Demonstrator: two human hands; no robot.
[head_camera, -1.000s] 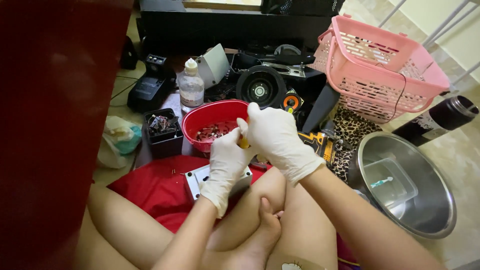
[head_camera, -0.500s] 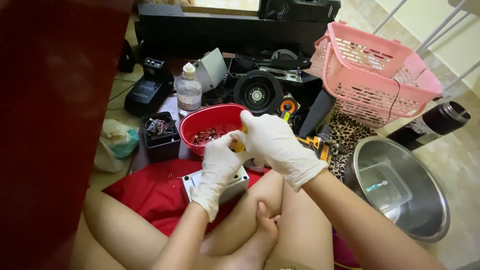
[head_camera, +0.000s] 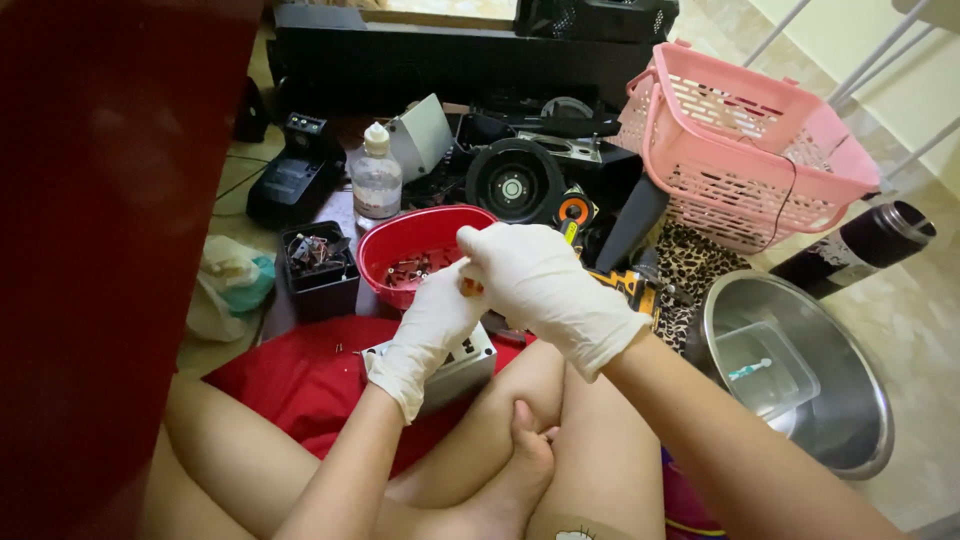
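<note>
Scene: We sit cross-legged on the floor, both hands in white gloves, meeting at mid-frame above a red cloth (head_camera: 290, 380).
Left hand (head_camera: 435, 320): curled shut, fingertips pinching a small orange piece (head_camera: 470, 288) at its lower end.
Right hand (head_camera: 545, 285): closed over the top of the same piece, fingers wrapped and hiding most of it.
Orange piece: only a short orange sliver shows between the gloves; we cannot tell its full shape. It sits at centre frame, just in front of the red bowl (head_camera: 415, 250).
Red bowl: round, plastic, holding a scatter of small metal parts, directly behind the hands.
White box (head_camera: 455, 365): a pale device with dark sockets, lying on the cloth beneath the left hand.
Black tray (head_camera: 318, 262): left of the bowl, filled with small hardware.
Bottle (head_camera: 377, 180): clear, white-capped, behind the tray.
Pink basket (head_camera: 740, 150): upper right, slatted.
Steel basin (head_camera: 800, 370): lower right, with a clear tub (head_camera: 765, 370) inside.
Flask (head_camera: 860, 245): dark, lying at right edge.
</note>
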